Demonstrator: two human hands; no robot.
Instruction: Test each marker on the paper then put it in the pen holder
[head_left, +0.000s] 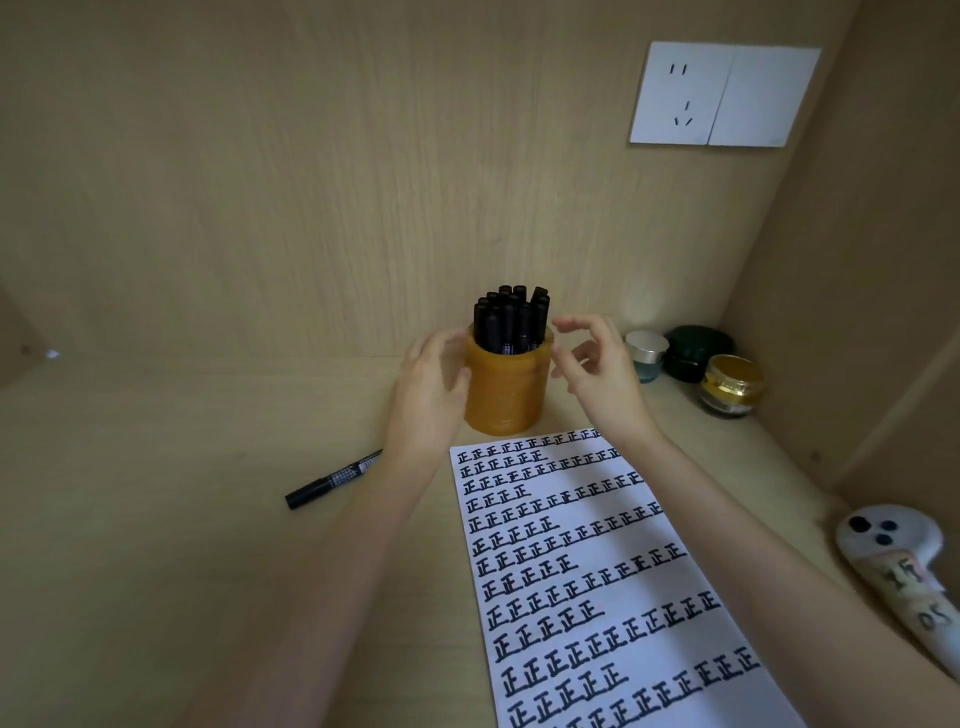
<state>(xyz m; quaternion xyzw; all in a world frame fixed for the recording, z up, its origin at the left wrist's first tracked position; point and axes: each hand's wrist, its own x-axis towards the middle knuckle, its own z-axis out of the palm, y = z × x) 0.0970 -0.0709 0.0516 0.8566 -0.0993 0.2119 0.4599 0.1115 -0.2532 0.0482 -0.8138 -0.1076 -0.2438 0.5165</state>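
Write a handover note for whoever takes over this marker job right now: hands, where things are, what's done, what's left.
Left hand: grip round the orange pen holder, steadying it.
Right hand: open, empty, beside the holder's rim.
Done: black markers stand in the holder; paper covered with test marks.
Left: one loose marker lies on the desk left of the paper; probably test it, then stow it.
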